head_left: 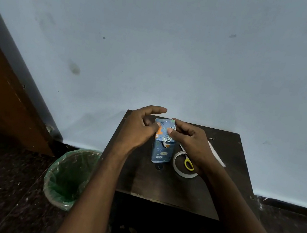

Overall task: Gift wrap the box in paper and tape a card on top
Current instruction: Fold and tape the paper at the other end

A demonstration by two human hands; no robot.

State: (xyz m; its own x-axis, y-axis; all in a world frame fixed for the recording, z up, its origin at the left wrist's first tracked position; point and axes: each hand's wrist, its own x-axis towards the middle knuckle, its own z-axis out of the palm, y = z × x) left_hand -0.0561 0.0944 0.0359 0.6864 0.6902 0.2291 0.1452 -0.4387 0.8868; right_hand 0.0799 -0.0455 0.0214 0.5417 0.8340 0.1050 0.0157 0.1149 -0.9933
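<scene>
On the table [157, 188] tape [183, 173] and scissors [188, 163] lay beside the box [162, 150], both hands [138, 128] [189, 140] pinching its top folds, bin [65, 178] left

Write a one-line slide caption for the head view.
Both hands, left hand and right hand, press paper folds on the upright wrapped box; tape and scissors beside it.

— Where are your arms?

— You reach both bare arms forward, side by side.

— What does your left hand [139, 129] do?

— Your thumb bends in and presses down. Your pointer finger sticks out above it.

— And your right hand [189, 140]?

— Its fingers curl in, and your thumb tip presses down near your left thumb.
</scene>
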